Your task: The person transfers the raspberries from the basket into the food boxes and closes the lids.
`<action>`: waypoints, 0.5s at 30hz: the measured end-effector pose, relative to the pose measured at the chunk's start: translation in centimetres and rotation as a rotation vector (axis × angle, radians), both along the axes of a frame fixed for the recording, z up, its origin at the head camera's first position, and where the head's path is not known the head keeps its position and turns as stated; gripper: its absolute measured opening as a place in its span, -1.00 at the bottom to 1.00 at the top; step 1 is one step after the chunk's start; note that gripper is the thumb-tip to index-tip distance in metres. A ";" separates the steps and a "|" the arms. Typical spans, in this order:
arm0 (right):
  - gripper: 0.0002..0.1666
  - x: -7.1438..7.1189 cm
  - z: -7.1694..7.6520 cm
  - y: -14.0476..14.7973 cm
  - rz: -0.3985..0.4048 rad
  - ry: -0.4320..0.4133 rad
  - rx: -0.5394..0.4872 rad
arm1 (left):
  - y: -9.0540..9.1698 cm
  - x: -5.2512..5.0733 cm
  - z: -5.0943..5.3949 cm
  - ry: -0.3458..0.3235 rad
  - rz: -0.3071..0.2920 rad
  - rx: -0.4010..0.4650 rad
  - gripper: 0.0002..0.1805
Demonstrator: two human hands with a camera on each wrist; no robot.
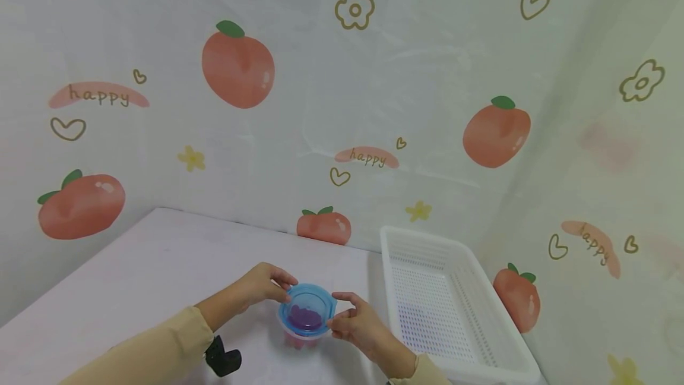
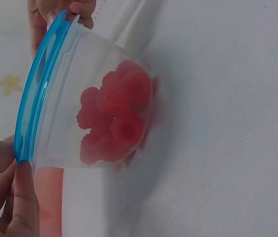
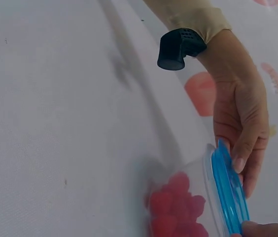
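A round clear plastic container [image 2: 60, 128] stands on the white table with several red raspberries [image 2: 114, 106] inside. Its blue lid [image 1: 307, 296] lies over the rim; whether it is fully seated I cannot tell. My left hand [image 1: 264, 284] pinches the lid's edge on the far left side, thumb and fingers bent about it. On the opposite side my right hand [image 1: 357, 321] pinches the lid's edge by the tab. In the right wrist view the left hand [image 3: 242, 118] shows its thumb against the blue lid [image 3: 226, 190].
To the right stands a white perforated plastic basket [image 1: 392, 290], close to the right forearm. A black wrist camera [image 1: 224, 358] sits at the left sleeve. Behind the white table [image 1: 160, 254] hangs a white curtain [image 1: 299, 76] printed with fruit and hearts.
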State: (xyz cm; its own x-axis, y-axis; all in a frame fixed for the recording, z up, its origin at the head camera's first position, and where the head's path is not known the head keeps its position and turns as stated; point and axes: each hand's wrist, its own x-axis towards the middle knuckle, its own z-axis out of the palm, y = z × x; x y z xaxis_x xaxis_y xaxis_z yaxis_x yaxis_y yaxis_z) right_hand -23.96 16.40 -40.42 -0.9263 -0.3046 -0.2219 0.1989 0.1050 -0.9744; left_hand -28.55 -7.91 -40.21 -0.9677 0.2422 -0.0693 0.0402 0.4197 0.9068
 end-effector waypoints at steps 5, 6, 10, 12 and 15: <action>-0.24 -0.1 -0.1 0.0 0.008 0.008 0.009 | 0.0 -0.1 -0.1 0.003 -0.005 -0.003 -0.66; -0.24 -0.1 -0.1 -0.1 0.008 0.011 0.013 | 0.0 -0.2 -0.1 0.005 -0.004 -0.006 -0.66; -0.24 0.0 0.1 -0.2 0.012 0.038 0.033 | 0.1 -0.3 -0.1 0.006 0.005 -0.014 -0.66; -0.24 0.1 0.2 -0.2 0.011 0.048 0.036 | 0.2 -0.4 -0.1 -0.002 0.014 -0.028 -0.67; -0.24 0.1 0.3 -0.2 0.009 0.051 0.043 | 0.4 -0.5 -0.2 -0.037 0.039 -0.050 -0.67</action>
